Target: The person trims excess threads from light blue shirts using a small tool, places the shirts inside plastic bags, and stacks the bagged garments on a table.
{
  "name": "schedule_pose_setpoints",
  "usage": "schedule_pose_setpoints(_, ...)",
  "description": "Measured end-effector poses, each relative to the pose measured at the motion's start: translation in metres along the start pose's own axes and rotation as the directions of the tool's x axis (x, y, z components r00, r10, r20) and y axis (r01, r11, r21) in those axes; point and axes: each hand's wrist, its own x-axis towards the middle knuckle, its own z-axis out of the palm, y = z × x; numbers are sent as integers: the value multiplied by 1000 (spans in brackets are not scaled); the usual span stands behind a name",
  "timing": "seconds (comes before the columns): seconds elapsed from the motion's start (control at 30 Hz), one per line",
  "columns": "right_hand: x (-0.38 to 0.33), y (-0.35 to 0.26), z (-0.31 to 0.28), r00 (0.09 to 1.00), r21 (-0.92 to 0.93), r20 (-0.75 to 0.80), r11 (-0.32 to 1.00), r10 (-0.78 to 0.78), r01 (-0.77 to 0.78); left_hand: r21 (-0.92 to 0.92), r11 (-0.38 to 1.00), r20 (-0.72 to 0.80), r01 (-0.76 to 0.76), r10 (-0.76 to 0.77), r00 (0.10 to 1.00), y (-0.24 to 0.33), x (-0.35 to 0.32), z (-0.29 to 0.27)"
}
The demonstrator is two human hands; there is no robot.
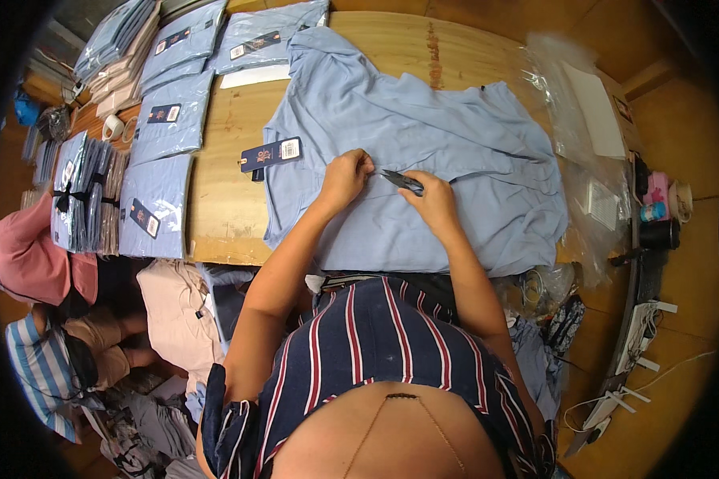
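A light blue shirt (391,104) lies spread across the wooden table, with a dark hang tag (270,154) near its left edge. My left hand (346,181) rests on the middle of the shirt, fingers closed in a pinch on the fabric. A small pair of black thread snips (402,181) sits in my closed right hand (435,206). The blades point left toward my left fingertips, a short gap from them, just over the cloth.
Bagged, tagged blue shirts (168,120) line the table's (228,215) left side, near a tied bundle (88,191) and a tall folded stack (116,56). Clear plastic bags (595,191) lie at the right end. Two people (44,255) are at the far left.
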Motion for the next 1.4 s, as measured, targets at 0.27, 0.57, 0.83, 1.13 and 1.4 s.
schedule_pose_setpoints(0.27,-1,-3,4,976,52,-2,975,217,-216,193,951,-7,-241,246,969,-2,-7,5)
schedule_pose_setpoints(0.57,-5,-8,3,990,-42,8,989,143,-143,259,949,-31,-182,196,980,-3,-3,8)
schedule_pose_setpoints(0.83,-8,-14,6,997,-141,6,987,83,-81,227,925,3,-305,312,950,-4,-9,7)
schedule_pose_setpoints(1.13,-10,-12,9,998,-144,-21,988,56,-59,327,906,-10,-267,286,958,0,-11,13)
schedule_pose_setpoints(1.4,-7,-9,9,999,-100,-7,994,32,-32,221,937,3,-270,277,961,-4,-10,9)
